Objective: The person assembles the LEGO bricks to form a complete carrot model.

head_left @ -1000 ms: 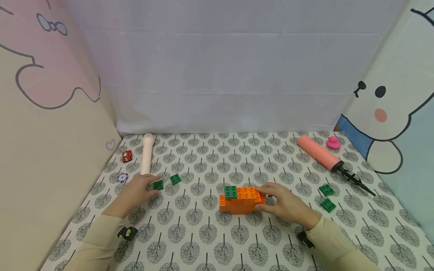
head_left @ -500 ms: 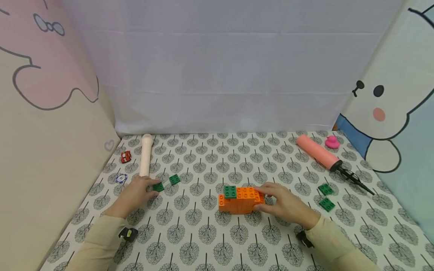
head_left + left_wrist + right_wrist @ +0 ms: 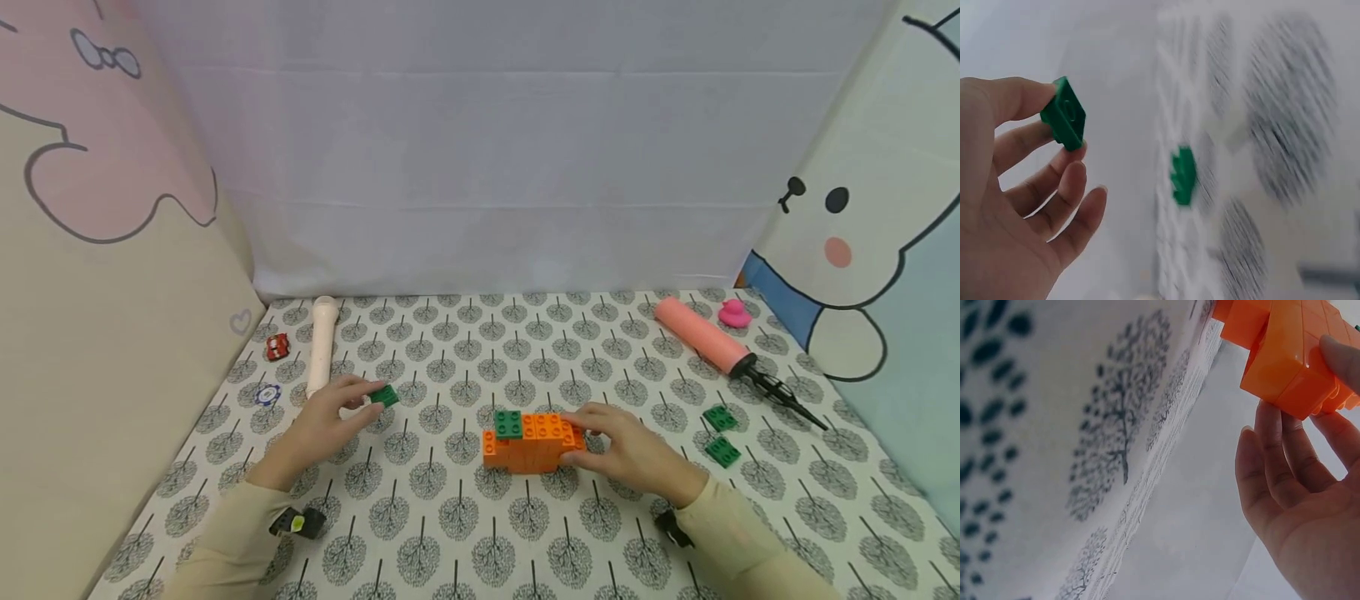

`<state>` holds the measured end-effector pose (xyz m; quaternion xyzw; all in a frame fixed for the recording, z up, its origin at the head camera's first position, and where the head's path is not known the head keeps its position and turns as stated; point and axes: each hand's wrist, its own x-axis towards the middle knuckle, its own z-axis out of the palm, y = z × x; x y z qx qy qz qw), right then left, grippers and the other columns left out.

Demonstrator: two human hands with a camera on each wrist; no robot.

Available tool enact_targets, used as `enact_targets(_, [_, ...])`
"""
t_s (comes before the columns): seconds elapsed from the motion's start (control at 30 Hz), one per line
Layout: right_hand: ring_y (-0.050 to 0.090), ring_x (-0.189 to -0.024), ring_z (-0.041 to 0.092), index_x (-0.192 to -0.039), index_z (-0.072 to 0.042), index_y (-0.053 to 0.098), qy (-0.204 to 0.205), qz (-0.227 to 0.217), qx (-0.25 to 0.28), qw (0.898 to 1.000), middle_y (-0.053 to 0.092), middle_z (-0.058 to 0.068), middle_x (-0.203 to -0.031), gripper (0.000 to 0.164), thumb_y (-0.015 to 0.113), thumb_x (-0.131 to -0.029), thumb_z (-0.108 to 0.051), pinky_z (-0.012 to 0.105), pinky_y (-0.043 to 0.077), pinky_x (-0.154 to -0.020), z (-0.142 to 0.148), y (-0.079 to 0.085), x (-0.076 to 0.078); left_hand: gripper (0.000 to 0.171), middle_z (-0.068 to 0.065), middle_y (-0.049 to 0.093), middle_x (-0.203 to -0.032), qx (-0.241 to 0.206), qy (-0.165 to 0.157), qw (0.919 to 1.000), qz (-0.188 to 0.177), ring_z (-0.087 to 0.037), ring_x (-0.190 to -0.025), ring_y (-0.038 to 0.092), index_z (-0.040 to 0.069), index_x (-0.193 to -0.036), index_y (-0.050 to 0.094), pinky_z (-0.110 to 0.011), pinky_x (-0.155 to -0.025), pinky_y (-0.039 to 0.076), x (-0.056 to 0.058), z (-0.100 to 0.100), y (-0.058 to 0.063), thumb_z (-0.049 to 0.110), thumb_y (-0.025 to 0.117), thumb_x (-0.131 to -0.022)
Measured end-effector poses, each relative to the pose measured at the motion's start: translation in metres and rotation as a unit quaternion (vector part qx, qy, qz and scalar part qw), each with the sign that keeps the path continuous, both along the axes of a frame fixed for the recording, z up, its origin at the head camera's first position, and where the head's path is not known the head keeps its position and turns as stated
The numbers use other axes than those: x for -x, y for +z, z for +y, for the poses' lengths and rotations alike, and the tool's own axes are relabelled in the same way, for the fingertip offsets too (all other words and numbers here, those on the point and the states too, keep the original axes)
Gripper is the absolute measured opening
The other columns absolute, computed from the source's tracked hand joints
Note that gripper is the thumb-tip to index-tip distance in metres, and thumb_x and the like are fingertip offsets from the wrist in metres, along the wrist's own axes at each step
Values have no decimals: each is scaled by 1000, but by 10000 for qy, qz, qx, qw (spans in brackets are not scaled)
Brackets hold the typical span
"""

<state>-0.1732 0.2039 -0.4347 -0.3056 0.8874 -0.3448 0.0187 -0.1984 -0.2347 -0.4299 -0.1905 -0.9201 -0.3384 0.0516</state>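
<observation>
My left hand (image 3: 322, 425) pinches a small green building brick (image 3: 1065, 115) between thumb and fingertips, off the table in the left wrist view. In the head view the fingers hide that brick. A second green brick (image 3: 385, 395) lies on the cloth just beyond the fingertips. My right hand (image 3: 632, 450) grips the right end of an orange brick build (image 3: 531, 455), thumb on the near side and fingers on the far side. One green brick (image 3: 508, 424) sits on top of the build, toward its left.
Two green bricks (image 3: 722, 452) lie right of my right hand. A pink pump (image 3: 701, 335) with a black nozzle and a pink duck (image 3: 734, 314) are at far right. At left are a pale tube (image 3: 322, 337), red toy car (image 3: 277, 347) and blue-white chip (image 3: 267, 394).
My left hand has taken hold of the nearer green brick, lifted it off the cloth and moved right, toward the other one. The right hand and orange build stay in place.
</observation>
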Motion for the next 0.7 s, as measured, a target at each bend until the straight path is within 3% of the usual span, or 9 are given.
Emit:
enact_targets(0.13, [58, -98, 7, -135, -10, 63, -1, 30, -48, 10000, 63, -7, -115, 57, 71, -90, -45, 37, 55, -85, 0, 1, 0, 39, 2, 62, -119, -313, -470, 9983, 135, -19, -103, 60, 14, -134, 63, -41, -83, 54, -6, 34, 20, 26, 66, -97])
enact_targets(0.3, [58, -96, 6, -135, -9, 62, -8, 9, -33, 10000, 63, -7, -115, 57, 71, -90, -44, 36, 55, -83, 0, 0, -1, 39, 3, 60, -122, -295, -1237, 9895, 690, -15, -111, 55, 15, -133, 64, -38, -88, 52, -11, 80, 36, 23, 68, -96])
enact_targets(0.5, [58, -97, 6, -134, -9, 63, -5, 31, 48, 10000, 63, -8, -116, 56, 73, -89, -41, 37, 55, -84, 0, 1, -1, 39, 0, 60, -122, -150, -2036, 9721, 1154, -15, -112, 51, 12, -132, 65, -34, -91, 49, -13, 126, 38, 23, 68, -95])
enact_targets(0.7, [58, -96, 5, -133, -11, 64, 88, 89, 143, 9998, 62, -11, -114, 52, 75, -89, -37, 35, 55, -82, 0, 2, 0, 38, -1, 59, -121, -33, -2359, 9621, 1369, -14, -112, 51, 11, -130, 67, -30, -93, 48, -13, 154, 36, 23, 69, -94])
